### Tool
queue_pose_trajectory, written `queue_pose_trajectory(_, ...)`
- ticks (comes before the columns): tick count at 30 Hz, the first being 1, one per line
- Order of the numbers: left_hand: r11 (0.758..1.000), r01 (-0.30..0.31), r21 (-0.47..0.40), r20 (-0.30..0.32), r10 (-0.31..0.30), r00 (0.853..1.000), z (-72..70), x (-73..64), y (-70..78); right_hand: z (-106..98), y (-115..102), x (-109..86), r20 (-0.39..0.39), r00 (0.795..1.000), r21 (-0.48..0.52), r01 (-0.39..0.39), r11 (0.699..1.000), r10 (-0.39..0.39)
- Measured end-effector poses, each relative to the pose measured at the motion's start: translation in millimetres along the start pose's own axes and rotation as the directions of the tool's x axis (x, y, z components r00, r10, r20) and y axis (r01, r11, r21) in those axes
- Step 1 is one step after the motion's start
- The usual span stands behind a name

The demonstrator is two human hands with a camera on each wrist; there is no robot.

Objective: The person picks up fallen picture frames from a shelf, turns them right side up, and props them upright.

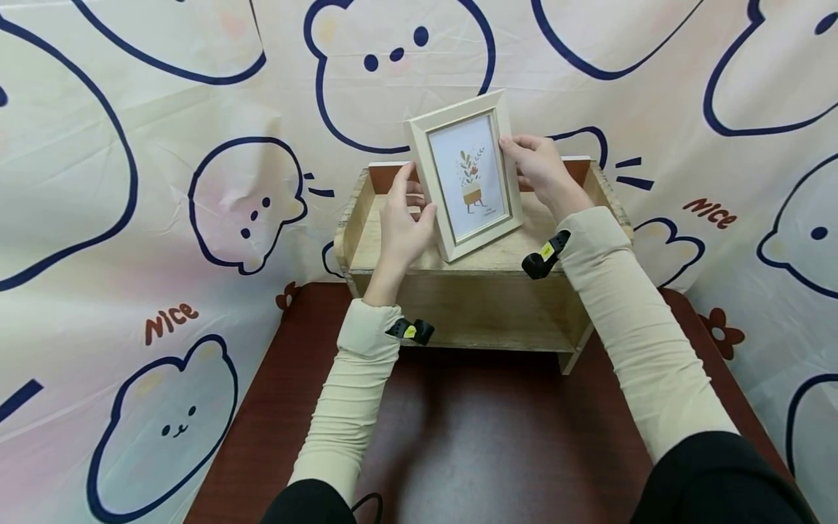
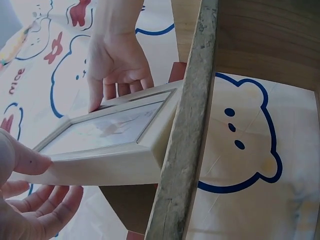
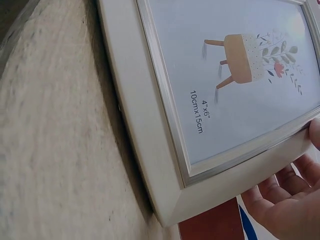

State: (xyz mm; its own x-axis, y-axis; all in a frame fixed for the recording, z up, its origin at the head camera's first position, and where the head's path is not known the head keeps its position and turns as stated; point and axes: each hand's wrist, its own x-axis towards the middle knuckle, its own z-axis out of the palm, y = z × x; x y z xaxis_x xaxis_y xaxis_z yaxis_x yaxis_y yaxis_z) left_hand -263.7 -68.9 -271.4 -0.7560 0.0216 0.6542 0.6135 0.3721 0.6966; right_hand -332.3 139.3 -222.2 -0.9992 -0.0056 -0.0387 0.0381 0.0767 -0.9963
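A cream picture frame (image 1: 463, 244) with a potted-plant print (image 1: 471, 178) leans back and to one side over the top of a small wooden shelf (image 1: 497, 313). Its lower edge is right at the shelf's top board. My left hand (image 1: 407, 225) holds the frame's left side, thumb toward the front and fingers toward the back. At the upper right side, my right hand (image 1: 543, 167) pinches the frame between thumb and fingers. In the right wrist view, the print carries size lettering near the frame's lower edge, and the right fingers (image 3: 287, 192) reach behind.
The shelf has raised side boards (image 1: 351, 218) and an open space below its top. It stands on a dark red-brown table (image 1: 484, 437). Behind and at both sides hangs a cloth (image 1: 164, 255) printed with cartoon bears. A black cable (image 1: 373, 498) lies near the left sleeve.
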Motion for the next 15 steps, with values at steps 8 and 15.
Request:
queue_pose_trajectory(8, 1.0, 0.016, -0.009, 0.01, -0.016, 1.0, 0.3, 2.9, -0.1, -3.3, 0.9, -2.8, -0.013, 1.0, -0.001, -0.015, 1.0, 0.015)
queue_pose_trajectory(15, 0.999, 0.033, 0.02, 0.022, -0.033, 0.999, 0.8, 5.9, -0.3, -7.3, 2.9, -5.1, -0.022, 1.0, -0.008, -0.006, 1.0, 0.006)
